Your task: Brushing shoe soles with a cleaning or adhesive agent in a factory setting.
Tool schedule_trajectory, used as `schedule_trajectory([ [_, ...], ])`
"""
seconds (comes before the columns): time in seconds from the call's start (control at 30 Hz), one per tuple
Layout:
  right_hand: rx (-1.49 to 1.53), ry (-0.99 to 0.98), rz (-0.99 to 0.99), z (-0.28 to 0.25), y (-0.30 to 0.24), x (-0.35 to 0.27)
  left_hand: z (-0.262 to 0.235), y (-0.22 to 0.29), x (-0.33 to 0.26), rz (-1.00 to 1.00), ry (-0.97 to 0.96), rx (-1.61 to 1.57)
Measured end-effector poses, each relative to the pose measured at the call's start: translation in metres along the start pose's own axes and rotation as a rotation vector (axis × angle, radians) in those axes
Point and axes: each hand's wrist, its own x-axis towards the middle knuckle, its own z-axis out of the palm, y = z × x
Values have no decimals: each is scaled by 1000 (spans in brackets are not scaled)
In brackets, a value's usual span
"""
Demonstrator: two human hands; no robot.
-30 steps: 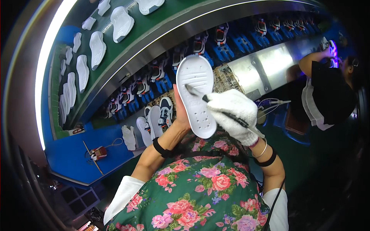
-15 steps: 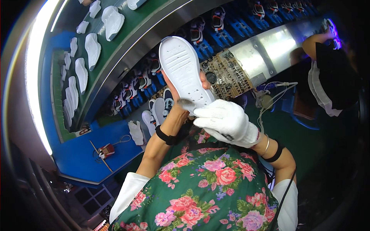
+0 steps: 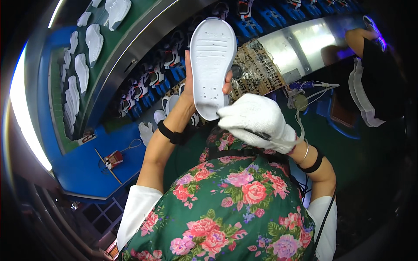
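My bare left hand (image 3: 189, 80) grips a white shoe sole (image 3: 212, 65) from behind, with fingertips showing on its right edge. The sole stands nearly upright, its inner face toward me, with grooves across the forefoot and small holes near the heel. My right hand (image 3: 252, 119), in a white knit glove, is closed at the heel end, on its right side. A thin dark handle (image 3: 257, 134) shows along the glove; it looks like that of a brush, whose tip is hidden by the fingers and sole.
Several white soles (image 3: 81, 73) lie on the green conveyor (image 3: 111, 52) at the left. Shoes on blue racks (image 3: 248, 27) line the far side. A taped cardboard piece (image 3: 257, 65) covers part of a metal surface. A blue table (image 3: 80, 174) stands at the left; a person's arm (image 3: 358, 41) is at far right.
The sole has moved up and turned more upright in my left hand. My right hand has shifted slightly up, and the blurred brush tip seen over the heel earlier is now hidden.
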Motion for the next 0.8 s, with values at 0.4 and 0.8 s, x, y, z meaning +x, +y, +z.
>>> schedule_trajectory([
  [0.4,-79,-97,43,-9,7,-3,-24,5,8,-329,212,110],
  [0.8,85,371,434,-48,22,15,-9,-52,6,-15,360,-32],
])
